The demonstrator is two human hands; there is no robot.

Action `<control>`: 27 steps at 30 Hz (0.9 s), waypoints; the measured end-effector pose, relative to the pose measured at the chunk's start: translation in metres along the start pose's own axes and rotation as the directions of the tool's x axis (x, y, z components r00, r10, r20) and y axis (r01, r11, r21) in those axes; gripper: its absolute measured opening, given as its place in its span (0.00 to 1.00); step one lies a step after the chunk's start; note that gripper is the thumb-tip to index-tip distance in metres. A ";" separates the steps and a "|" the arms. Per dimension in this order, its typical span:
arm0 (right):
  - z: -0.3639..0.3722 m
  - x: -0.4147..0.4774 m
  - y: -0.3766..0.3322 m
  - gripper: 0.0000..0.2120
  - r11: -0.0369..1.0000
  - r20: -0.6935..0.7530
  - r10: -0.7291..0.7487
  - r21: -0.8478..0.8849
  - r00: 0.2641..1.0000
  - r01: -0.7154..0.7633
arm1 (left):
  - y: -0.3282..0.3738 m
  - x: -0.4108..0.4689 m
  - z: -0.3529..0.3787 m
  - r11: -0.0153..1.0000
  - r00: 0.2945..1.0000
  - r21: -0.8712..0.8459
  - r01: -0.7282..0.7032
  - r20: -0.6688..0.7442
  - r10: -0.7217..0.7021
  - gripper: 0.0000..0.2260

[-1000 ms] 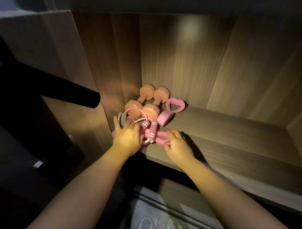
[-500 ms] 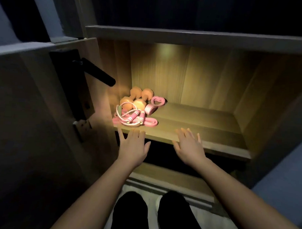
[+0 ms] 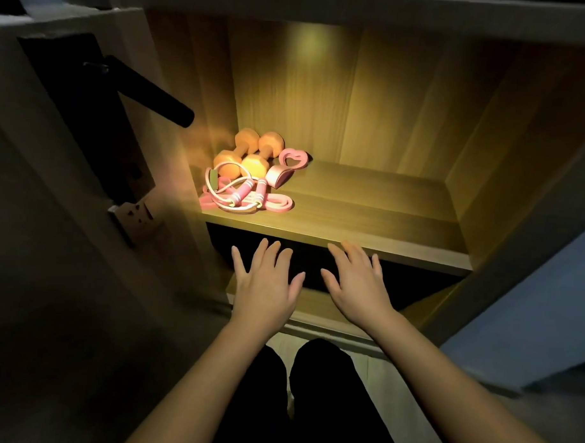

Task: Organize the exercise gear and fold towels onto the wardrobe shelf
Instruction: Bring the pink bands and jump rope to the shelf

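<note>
Two orange dumbbells [image 3: 245, 153] lie in the back left corner of the lit wooden wardrobe shelf [image 3: 367, 220]. In front of them sits a pink jump rope [image 3: 239, 193] coiled over a pink resistance band [image 3: 278, 202]. A pink heart-shaped grip ring [image 3: 291, 158] leans beside the dumbbells. My left hand [image 3: 265, 283] and my right hand [image 3: 357, 283] hover palm down, fingers spread, just below the shelf's front edge. Both hold nothing. No towels are in view.
An open door with a black lever handle [image 3: 149, 93] and latch plate [image 3: 132, 215] stands at the left. The right part of the shelf is bare wood. A dark lower compartment [image 3: 349, 273] lies under the shelf. My legs [image 3: 294, 403] show below.
Both hands let go of the pink gear and drew back off the shelf toward me. The view pulled away, so the whole shelf compartment now shows.
</note>
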State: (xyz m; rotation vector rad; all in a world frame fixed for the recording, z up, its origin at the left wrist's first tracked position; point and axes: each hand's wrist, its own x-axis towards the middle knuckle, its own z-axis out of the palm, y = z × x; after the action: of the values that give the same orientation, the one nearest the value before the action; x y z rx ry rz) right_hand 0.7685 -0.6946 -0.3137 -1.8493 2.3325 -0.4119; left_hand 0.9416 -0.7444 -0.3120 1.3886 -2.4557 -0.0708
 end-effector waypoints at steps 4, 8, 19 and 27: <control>0.008 0.052 0.000 0.28 0.996 0.124 0.028 -0.084 0.992 -0.018 | -0.007 0.047 0.010 0.997 0.986 0.058 0.041 0.157 -0.050 0.23; -0.019 0.080 -0.008 0.30 0.989 0.302 0.064 -0.148 0.951 -0.020 | -0.008 0.086 -0.015 0.989 0.911 0.130 0.067 0.396 -0.114 0.28; -0.198 0.061 -0.044 0.30 0.982 0.418 0.178 -0.127 0.891 -0.137 | 0.039 0.126 -0.178 0.993 0.780 0.066 -0.095 0.625 0.033 0.29; -0.245 0.030 -0.036 0.29 0.943 0.261 0.322 -0.009 0.910 -0.331 | 0.059 0.131 -0.204 0.977 0.781 -0.079 -0.196 0.589 0.205 0.29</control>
State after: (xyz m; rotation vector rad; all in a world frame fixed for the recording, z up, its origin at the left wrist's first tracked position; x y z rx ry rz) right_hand 0.7279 -0.6993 -0.0679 -1.3603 2.3686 -0.1555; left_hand 0.8907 -0.8005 -0.0738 1.2149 -3.0911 -0.5575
